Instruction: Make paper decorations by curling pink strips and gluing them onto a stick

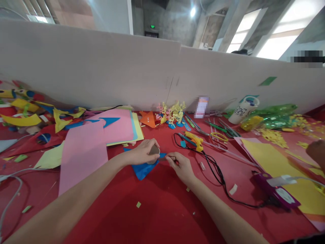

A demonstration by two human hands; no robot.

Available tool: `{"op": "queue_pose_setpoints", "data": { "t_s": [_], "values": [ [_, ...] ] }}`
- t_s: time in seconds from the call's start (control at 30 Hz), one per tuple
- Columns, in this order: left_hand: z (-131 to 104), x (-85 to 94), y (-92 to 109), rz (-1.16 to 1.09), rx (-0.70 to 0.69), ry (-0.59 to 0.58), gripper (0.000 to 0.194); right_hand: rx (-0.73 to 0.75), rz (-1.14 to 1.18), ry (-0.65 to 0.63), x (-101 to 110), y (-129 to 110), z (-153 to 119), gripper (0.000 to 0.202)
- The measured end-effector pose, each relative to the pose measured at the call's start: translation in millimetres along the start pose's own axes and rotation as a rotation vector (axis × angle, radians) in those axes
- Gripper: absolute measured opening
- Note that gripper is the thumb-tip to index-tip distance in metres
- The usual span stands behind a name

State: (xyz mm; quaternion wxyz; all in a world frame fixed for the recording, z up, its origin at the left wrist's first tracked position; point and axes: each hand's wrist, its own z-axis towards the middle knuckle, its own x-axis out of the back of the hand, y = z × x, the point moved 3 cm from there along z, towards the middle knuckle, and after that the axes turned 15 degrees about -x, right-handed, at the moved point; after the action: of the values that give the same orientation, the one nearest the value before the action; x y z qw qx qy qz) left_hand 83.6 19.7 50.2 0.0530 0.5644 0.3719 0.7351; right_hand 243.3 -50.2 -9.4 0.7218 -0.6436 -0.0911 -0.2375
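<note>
Blue paper (141,172) lies on the red table (114,217) beneath a greyish round piece (153,151), which the left hand (142,152) clasps from the left side. The right hand (180,165) curls at the paper's right corner, its exact grip unclear. Beyond it rests a yellow glue gun (196,140).

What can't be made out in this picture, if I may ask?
All in the head view:
Right hand: it hides what, if anything, it grips.
Blue sheet: partly covered by the cylinder and left hand.
Phone: blurred, so unreadable.
Co-worker's hand: cut off by the right edge.
</note>
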Motion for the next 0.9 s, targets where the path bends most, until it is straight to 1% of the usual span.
{"op": "queue_pose_setpoints", "data": {
  "t_s": [0.1,0.17,0.23,0.3,0.33,0.37,0.4,0.47,0.5,0.53,0.57,0.63,0.67,0.77,0.83,0.9],
  "values": [
    [-0.3,-2.6,-1.1,-0.006,-0.003,0.034,0.022,-0.015,0.032,-0.008,-1.1,-0.8,-1.0,0.018],
    [-1.1,-1.5,-1.1,-0.024,-0.003,0.072,0.022,-0.103,0.128,0.029,1.4,2.8,1.5,0.020],
    [-2.7,4.5,-1.7,-0.080,0.002,0.124,0.021,-0.222,0.327,0.137,8.4,10.1,6.5,0.024],
    [-5.3,16.9,-4.0,-0.181,0.006,0.226,0.022,-0.321,0.585,0.279,17.8,19.8,12.4,0.027],
    [-7.2,25.4,-6.1,-0.233,0.004,0.315,0.022,-0.358,0.705,0.332,21.8,24.6,15.3,0.027],
    [-9.8,34.8,-9.5,-0.303,0.015,0.442,0.024,-0.391,0.808,0.365,24.8,28.9,18.0,0.027],
    [-13.7,43.7,-14.8,-0.398,0.068,0.598,0.025,-0.422,0.890,0.381,26.8,32.6,20.3,0.026],
    [-22.2,54.1,-27.8,-0.598,0.238,0.840,0.028,-0.473,0.996,0.373,27.6,37.7,23.4,0.024],
    [-25.9,56.1,-33.5,-0.668,0.306,0.930,0.027,-0.489,1.026,0.364,26.9,39.1,24.1,0.024],
    [-28.6,56.5,-38.4,-0.702,0.358,0.990,0.025,-0.500,1.045,0.357,25.9,40.0,24.3,0.023],
    [-29.5,55.6,-42.2,-0.700,0.377,1.007,0.024,-0.507,1.055,0.351,24.7,40.5,24.2,0.023],
    [-26.3,51.5,-47.4,-0.621,0.361,0.969,0.022,-0.517,1.059,0.338,22.6,40.9,23.7,0.023],
    [-22.0,48.8,-49.1,-0.559,0.337,0.932,0.022,-0.522,1.060,0.334,21.9,41.0,23.4,0.023],
    [-1.3,39.7,-52.5,-0.457,0.282,0.882,0.022,-0.531,1.063,0.318,21.5,41.3,23.4,0.026],
    [20.1,34.4,-49.2,-0.257,0.169,0.771,0.024,-0.540,1.053,0.315,21.9,41.6,23.6,0.027],
    [43.0,27.0,-44.8,-0.108,0.080,0.650,0.024,-0.554,1.039,0.319,22.1,41.9,23.6,0.028]
  ]
}}
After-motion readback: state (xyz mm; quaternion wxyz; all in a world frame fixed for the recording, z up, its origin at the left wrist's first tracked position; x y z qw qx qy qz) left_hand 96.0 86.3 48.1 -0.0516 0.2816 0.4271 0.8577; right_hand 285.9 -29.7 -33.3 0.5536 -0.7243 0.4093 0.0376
